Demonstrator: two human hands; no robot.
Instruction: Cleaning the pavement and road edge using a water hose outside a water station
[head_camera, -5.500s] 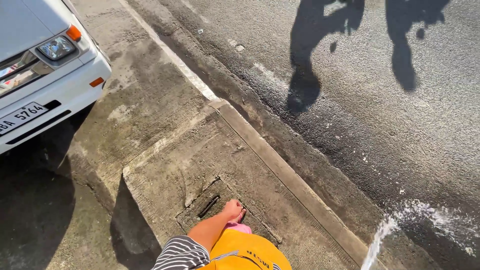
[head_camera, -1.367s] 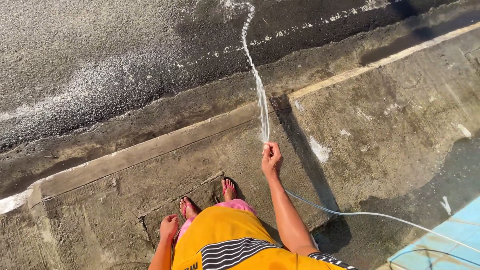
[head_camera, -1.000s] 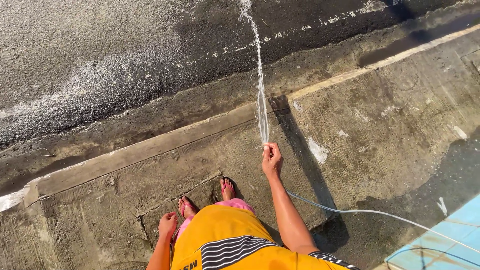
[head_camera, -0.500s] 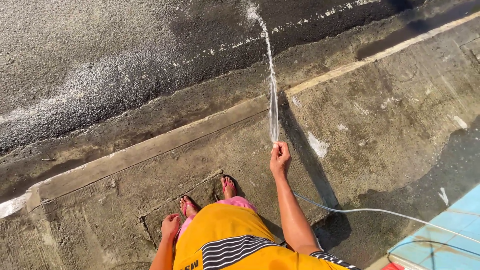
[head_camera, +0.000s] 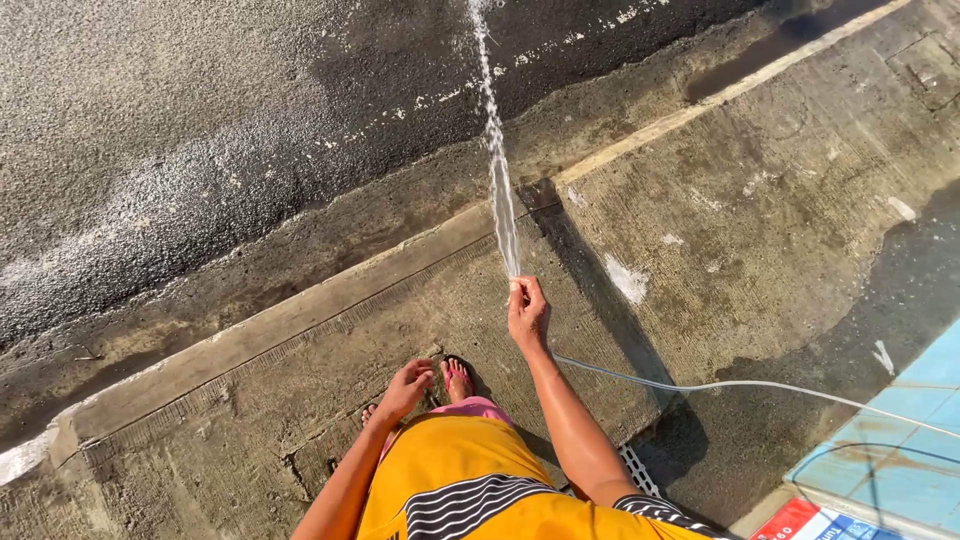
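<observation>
Left hand (head_camera: 408, 385) hangs low beside the yellow garment (head_camera: 470, 485), with the fingers loosely curled and holding nothing; it is close to the bare feet (head_camera: 457, 377), which stand just to its right on the concrete slab (head_camera: 300, 380). To the left of this hand and further out, a raised concrete curb (head_camera: 250, 335) runs in a slanted line, and beyond it lies the dark asphalt road (head_camera: 200, 130), partly wet and shining.

To the right, the right hand (head_camera: 526, 310) is stretched forward and closed around the end of a thin white hose (head_camera: 720, 384). The thumb seems to press at the hose mouth, but this detail is too small to tell for sure. From this hand a narrow water jet (head_camera: 497, 150) shoots straight away over the curb and reaches the road far ahead. The hose itself goes from under the right hand toward the right, lying on the concrete, and ends out of view at the right edge. Near the right arm, below the hand, a small perforated drain grate (head_camera: 636, 468) shows beside the garment. Further right, well apart from the hand, there is a blue tiled surface (head_camera: 900, 450) and a dark wet patch (head_camera: 900, 270) on the concrete.
</observation>
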